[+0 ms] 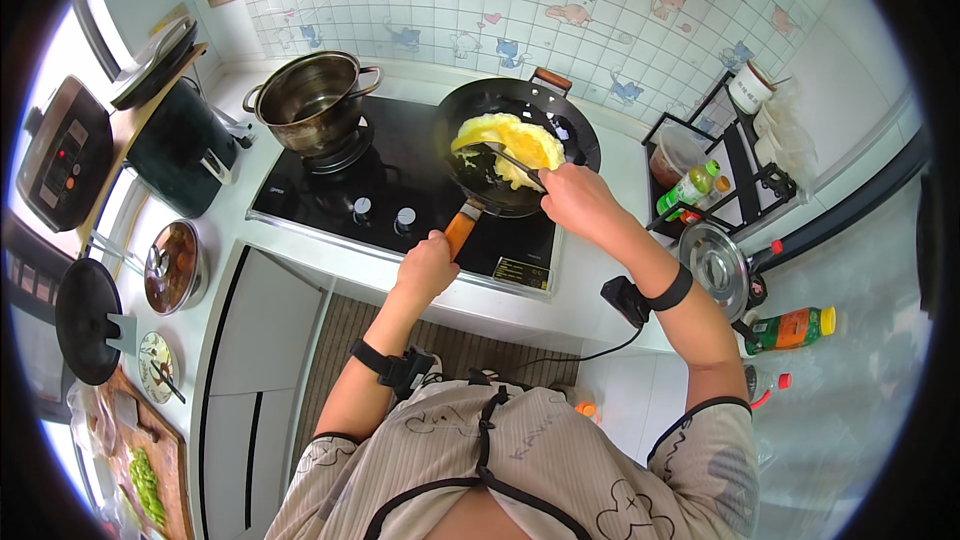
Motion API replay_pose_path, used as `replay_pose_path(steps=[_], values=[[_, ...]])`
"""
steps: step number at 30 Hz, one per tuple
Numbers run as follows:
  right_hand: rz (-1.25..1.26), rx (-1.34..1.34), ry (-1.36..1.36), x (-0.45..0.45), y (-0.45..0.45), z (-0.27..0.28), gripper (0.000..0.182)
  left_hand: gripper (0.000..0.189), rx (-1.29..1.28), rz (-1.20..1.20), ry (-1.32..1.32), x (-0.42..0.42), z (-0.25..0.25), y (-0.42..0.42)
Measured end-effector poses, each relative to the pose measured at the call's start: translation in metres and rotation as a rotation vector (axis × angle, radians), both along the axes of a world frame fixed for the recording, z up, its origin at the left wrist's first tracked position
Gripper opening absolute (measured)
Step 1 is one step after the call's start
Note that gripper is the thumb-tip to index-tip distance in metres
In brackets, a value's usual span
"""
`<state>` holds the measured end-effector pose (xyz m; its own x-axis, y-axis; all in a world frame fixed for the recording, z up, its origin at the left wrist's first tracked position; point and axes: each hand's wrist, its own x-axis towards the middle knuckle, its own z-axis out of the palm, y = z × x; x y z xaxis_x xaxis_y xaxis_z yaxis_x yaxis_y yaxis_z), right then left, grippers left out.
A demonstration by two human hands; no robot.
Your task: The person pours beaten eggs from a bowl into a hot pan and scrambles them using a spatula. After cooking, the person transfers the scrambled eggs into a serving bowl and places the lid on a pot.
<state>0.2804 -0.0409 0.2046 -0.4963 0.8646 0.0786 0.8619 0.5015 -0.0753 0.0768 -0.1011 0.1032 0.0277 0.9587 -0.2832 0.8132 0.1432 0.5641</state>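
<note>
A black wok sits on the right burner of the black glass hob, with a yellow layer of cooked egg in its middle. My left hand is closed around the wok's wooden handle, at the near side. My right hand, over the wok's right near edge, grips a dark-handled spatula. Its head reaches the egg's left part, where a flap of egg is raised or folded; the head is partly hidden. Oil glistens on the wok's far right wall.
A steel pot stands on the left burner. Left are a bowl of brown liquid, a patterned plate with chopsticks and a cutting board with chopped green vegetable. Right are a black rack, a glass lid and bottles.
</note>
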Motion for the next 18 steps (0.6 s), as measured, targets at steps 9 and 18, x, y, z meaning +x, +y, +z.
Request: replay_pose_path(steps=[9,18], values=[[-0.124,0.023,-0.013,0.008,0.044,-0.019,0.016,0.032,0.013,-0.011,0.002,-0.001,-0.006,0.001],[-0.18,-0.064,0.279,0.059,0.025,0.008,0.022,0.032,-0.011,0.01,0.002,-0.001,-0.003,0.002]])
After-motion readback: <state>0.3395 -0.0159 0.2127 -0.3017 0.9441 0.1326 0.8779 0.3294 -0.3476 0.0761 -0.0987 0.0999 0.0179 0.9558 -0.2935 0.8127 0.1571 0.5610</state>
